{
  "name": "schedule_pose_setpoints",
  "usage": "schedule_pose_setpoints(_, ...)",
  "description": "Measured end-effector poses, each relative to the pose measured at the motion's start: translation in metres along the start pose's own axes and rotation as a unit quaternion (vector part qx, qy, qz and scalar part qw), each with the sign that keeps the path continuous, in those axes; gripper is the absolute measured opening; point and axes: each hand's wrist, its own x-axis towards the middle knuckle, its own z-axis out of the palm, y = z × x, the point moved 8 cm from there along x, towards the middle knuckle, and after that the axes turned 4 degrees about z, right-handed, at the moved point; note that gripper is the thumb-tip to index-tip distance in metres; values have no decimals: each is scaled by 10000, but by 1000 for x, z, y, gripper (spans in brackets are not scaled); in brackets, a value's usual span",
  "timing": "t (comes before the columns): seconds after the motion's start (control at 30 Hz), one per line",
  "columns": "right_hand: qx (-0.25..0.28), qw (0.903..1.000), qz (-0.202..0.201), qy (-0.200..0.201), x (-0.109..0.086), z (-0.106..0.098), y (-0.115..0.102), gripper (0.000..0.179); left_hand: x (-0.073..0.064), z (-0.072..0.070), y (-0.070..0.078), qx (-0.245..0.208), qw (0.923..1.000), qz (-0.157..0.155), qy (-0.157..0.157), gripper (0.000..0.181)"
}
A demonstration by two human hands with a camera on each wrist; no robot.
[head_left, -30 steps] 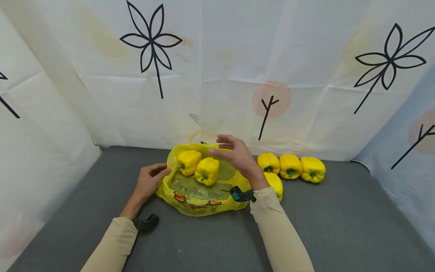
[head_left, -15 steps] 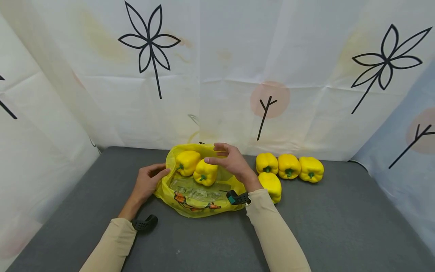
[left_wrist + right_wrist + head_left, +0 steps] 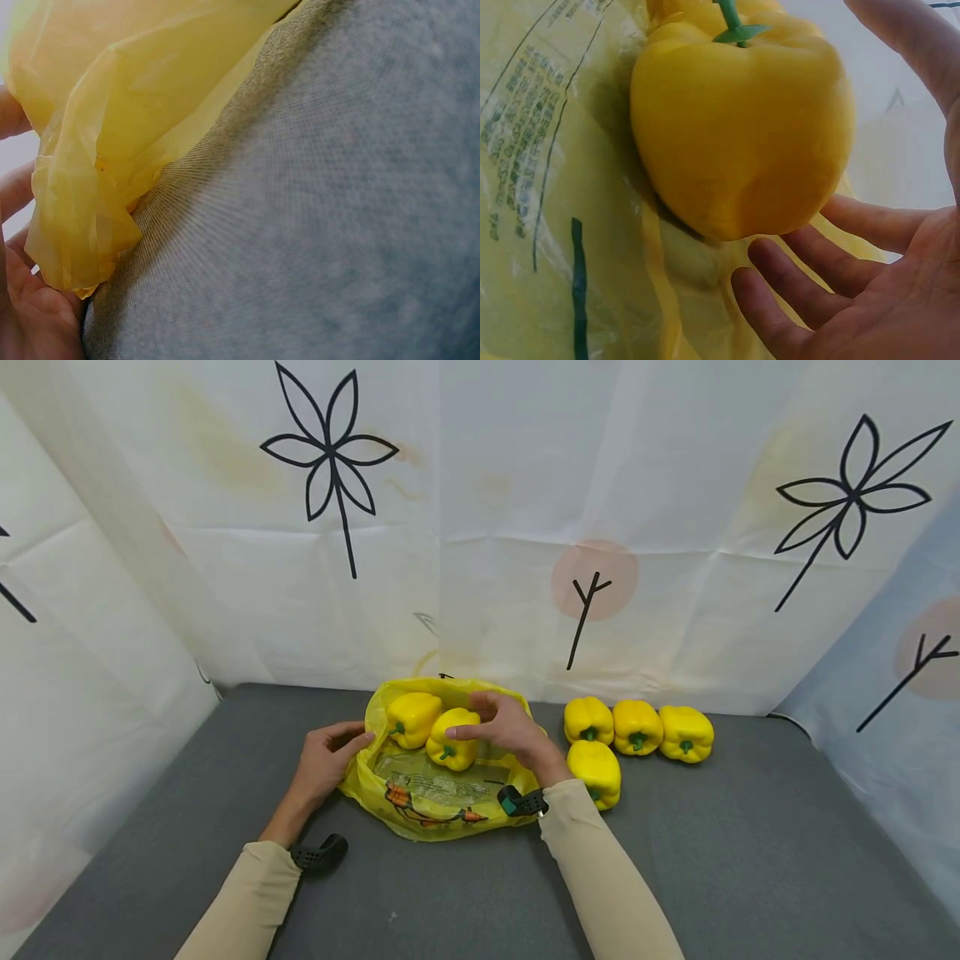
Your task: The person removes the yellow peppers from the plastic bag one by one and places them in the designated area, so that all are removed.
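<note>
The gray tabletop (image 3: 750, 852) stretches out in front of the yellow bag (image 3: 442, 832), which sits wide-mouthed near the back edge. The left hand (image 3: 326, 762) meets its rim; whether it pinches, I cannot tell. The right hand (image 3: 512, 727), fingers spread, is beside the nearer pepper (image 3: 459, 759) of two inside.

The bag (image 3: 431, 829) is shiny plastic, the peppers (image 3: 412, 718) smooth and glossy, the tabletop (image 3: 750, 852) matt, woven-looking.
</note>
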Motion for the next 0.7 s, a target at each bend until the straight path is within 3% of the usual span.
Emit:
schedule_pose_setpoints(0.27, -270, 9996, -27, -92, 2, 5, 4, 86, -1, 0, 2, -11, 10000, 12, -16, 34)
schedule_pose_setpoints(0.7, -262, 9996, 12, -115, 4, 8, 7, 83, 0, 0, 1, 40, 10000, 16, -20, 34)
